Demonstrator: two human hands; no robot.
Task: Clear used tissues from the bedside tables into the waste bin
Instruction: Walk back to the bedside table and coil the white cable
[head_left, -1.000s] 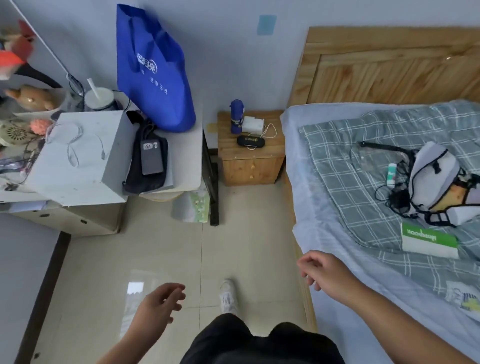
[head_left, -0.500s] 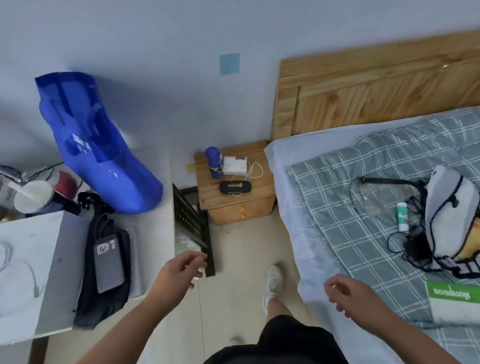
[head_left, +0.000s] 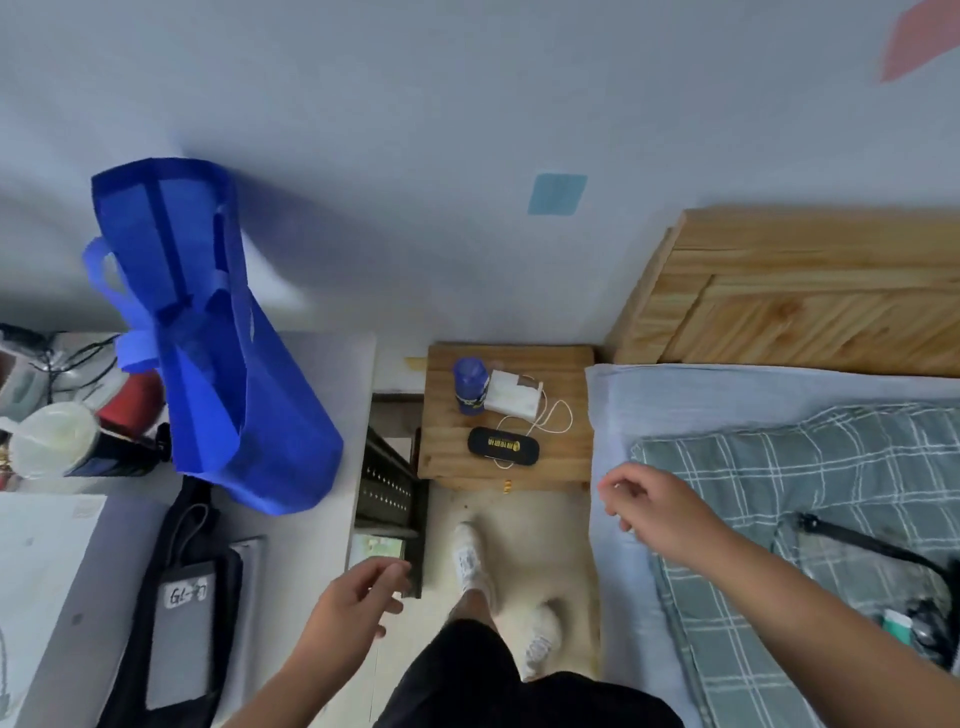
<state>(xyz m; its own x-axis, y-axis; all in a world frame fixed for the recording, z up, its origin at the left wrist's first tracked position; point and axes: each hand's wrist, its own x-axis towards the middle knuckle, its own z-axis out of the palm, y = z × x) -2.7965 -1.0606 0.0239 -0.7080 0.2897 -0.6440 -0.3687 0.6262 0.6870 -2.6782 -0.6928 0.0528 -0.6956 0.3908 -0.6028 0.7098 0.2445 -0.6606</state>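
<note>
Floor (head_left: 524, 540) runs as a narrow strip between bed (head_left: 613, 415) and white bench (head_left: 311, 525). Left hand (head_left: 358, 603) and right hand (head_left: 654, 509) hover loosely curled, empty. White tissue (head_left: 511, 397) lies ahead on the wooden bedside bench (head_left: 447, 457), well apart from both.

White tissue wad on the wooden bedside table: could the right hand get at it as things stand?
Probably yes. The right hand hangs empty just short of the bedside table, and the white wad lies uncovered beside the blue bottle, behind the black case.
</note>
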